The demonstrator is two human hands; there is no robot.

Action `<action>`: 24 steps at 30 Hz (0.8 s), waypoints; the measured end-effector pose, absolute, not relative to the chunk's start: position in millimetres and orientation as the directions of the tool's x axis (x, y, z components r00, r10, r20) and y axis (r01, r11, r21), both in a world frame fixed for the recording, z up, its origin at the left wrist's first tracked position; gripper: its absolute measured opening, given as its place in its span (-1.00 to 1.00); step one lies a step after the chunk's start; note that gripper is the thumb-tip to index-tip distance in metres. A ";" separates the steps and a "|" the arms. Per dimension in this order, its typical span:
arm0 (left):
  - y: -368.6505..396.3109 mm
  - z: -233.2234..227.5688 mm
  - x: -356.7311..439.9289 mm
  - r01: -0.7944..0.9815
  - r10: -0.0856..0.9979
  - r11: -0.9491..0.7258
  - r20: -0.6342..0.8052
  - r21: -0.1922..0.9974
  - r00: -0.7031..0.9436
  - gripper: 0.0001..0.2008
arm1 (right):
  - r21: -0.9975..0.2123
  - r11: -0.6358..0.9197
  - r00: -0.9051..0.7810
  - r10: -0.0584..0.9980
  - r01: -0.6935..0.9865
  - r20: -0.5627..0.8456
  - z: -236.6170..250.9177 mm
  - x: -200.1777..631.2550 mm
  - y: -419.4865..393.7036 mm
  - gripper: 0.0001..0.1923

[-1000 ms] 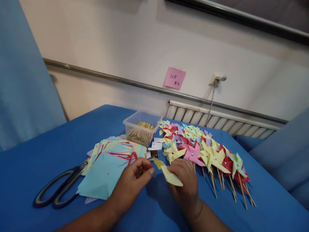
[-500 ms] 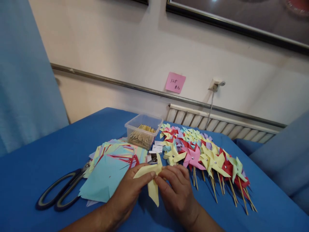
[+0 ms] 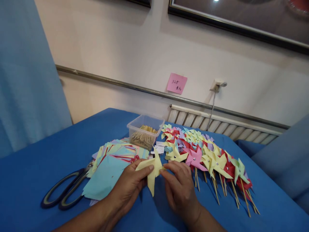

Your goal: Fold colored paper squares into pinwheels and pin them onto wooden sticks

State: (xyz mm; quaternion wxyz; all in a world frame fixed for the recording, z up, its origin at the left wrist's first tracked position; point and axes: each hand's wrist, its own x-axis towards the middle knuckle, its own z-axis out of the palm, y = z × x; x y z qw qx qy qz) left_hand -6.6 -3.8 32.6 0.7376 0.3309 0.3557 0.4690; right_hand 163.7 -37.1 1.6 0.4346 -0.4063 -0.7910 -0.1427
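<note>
Head view: both hands meet over the blue table [image 3: 43, 161] on 1 piece of folded yellow paper [image 3: 152, 170]. The left hand [image 3: 129, 187] is curled, thumb and forefinger pinching the paper's left flap. The right hand [image 3: 180, 187] is curled too, its fingertips [image 3: 164, 173] pressed to the paper's right edge. The paper is held just above the cloth, 1 point hanging down between the hands. Left of them lies a stack of coloured paper squares [image 3: 108, 170], with scissors [image 3: 65, 190] beside it. Behind sits a clear tub of wooden sticks [image 3: 145, 131]; finished pinwheels [image 3: 207, 154] spread to the right.
</note>
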 end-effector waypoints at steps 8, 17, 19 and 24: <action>-1.4 31.5 -7.4 -0.428 0.927 0.335 -0.212 0.839 0.309 -0.72 | -0.277 0.614 -0.182 0.578 0.739 0.796 -6.7 168.7 -28.2 -0.61; 1.5 12.4 -3.1 -0.231 0.920 0.324 -0.248 0.918 0.305 -0.75 | -0.478 0.543 0.081 0.599 0.690 0.797 -8.7 171.4 -20.7 -0.73; 1.7 8.0 -1.8 -0.160 0.925 0.298 -0.243 0.941 0.291 -0.78 | -0.451 0.581 0.058 0.569 0.677 0.820 5.8 167.0 -12.6 -0.74; -0.1 4.1 -0.2 -0.002 0.907 0.271 -0.255 0.963 0.336 -0.82 | -0.387 0.474 -0.100 0.724 0.791 0.683 71.8 150.4 52.3 -0.77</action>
